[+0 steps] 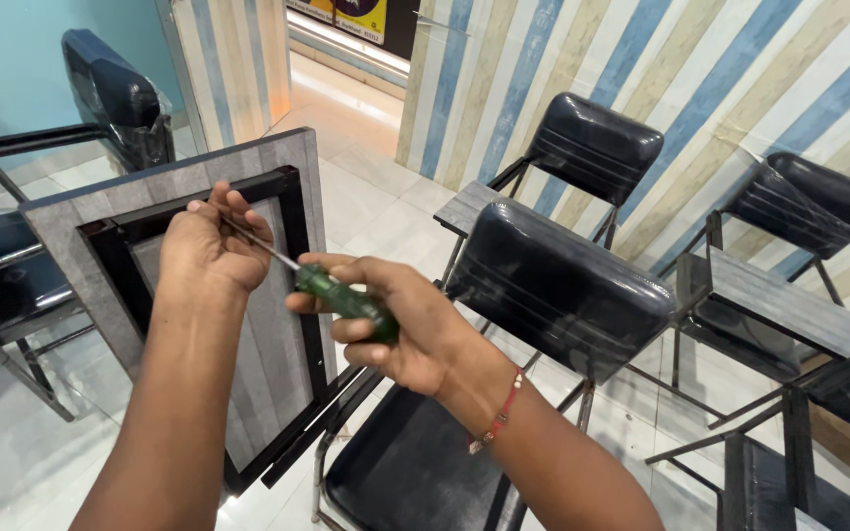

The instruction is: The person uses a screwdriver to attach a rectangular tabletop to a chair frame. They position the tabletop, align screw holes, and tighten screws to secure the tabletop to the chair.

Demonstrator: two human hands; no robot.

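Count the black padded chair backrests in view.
4: one at top left, one at centre beside the right hand holding the green-handled screwdriver, one at upper middle, one at far right. More may lie beyond the frame edges.

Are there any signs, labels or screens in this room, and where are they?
Sign: top of the picture, beyond the doorway, on a dark wall; a flat panel, yellow with a purple patch, cut off by the frame.
No packages, labels or screens show elsewhere.
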